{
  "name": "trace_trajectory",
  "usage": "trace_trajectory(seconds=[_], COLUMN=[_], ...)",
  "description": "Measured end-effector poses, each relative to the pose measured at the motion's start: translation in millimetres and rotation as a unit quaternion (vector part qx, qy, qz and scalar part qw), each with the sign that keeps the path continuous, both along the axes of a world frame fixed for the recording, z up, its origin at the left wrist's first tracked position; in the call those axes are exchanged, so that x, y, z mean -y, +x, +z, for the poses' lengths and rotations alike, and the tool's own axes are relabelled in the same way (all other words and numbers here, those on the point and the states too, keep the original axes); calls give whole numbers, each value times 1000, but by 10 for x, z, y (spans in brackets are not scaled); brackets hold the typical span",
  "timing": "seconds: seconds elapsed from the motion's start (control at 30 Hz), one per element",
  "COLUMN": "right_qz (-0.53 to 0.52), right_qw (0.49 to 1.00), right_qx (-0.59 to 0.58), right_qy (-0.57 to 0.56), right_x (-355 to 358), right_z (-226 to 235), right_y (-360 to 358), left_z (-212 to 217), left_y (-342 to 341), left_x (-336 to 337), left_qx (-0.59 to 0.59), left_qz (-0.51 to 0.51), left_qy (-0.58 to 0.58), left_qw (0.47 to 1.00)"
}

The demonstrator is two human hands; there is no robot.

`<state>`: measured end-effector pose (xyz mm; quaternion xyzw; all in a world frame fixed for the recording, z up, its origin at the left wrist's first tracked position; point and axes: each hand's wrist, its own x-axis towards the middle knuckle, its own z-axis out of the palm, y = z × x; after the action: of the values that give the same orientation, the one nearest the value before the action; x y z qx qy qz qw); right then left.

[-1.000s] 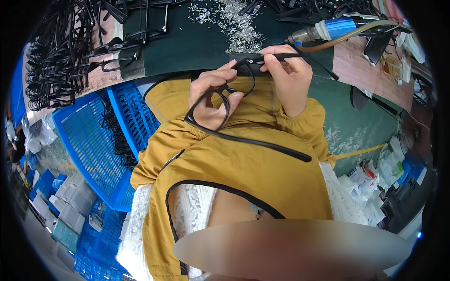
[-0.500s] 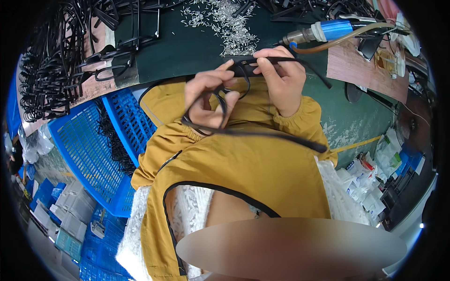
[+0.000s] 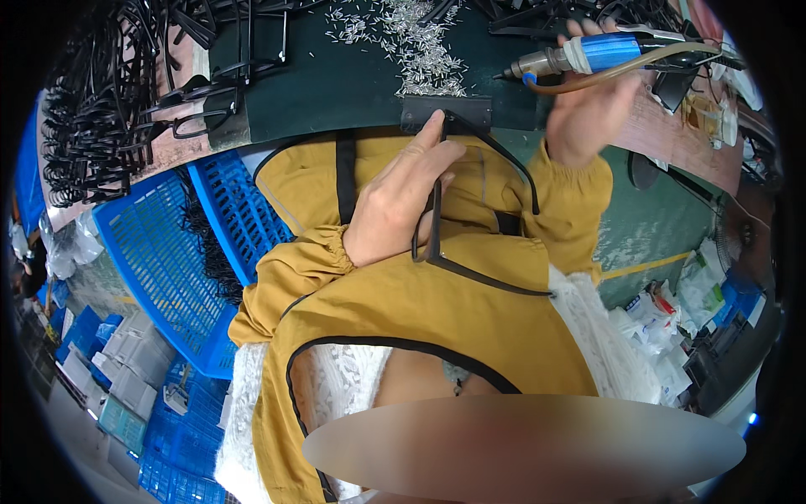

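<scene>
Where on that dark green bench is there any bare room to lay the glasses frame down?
A bare strip of green mat lies between the black frames on the left and the scattered small silver pins. The far left is crowded with heaped frames; the right, by the blue power tool, is cluttered too.

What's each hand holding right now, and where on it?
Left hand holds a black eyeglass frame at its front, against the small dark block on the bench edge. Right hand grips the blue powered screwdriver around its body.
</scene>
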<state>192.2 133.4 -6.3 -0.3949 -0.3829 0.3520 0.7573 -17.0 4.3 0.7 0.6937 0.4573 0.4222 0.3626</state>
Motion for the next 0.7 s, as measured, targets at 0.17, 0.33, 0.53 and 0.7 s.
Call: trace_trajectory(seconds=[0.17,0.33,0.53,0.7], right_qz=[133,461,447,427], right_qw=[981,877,882,885], right_qx=[-118,-134,-144,-186], right_qy=[80,18,-28,21], right_x=[-552,-411,-207,-221], right_z=[143,256,135,143], right_y=[-173,-177,-391,-382], left_z=[-61,-126,-100,-134], left_y=[-59,-62,-111,-94], left_x=[-31,-22,-36,-43], left_qx=[-6,4,6,15], left_qz=[-32,-21,-35,-22], left_qy=[32,33,29,39], left_qw=[999,999,999,999])
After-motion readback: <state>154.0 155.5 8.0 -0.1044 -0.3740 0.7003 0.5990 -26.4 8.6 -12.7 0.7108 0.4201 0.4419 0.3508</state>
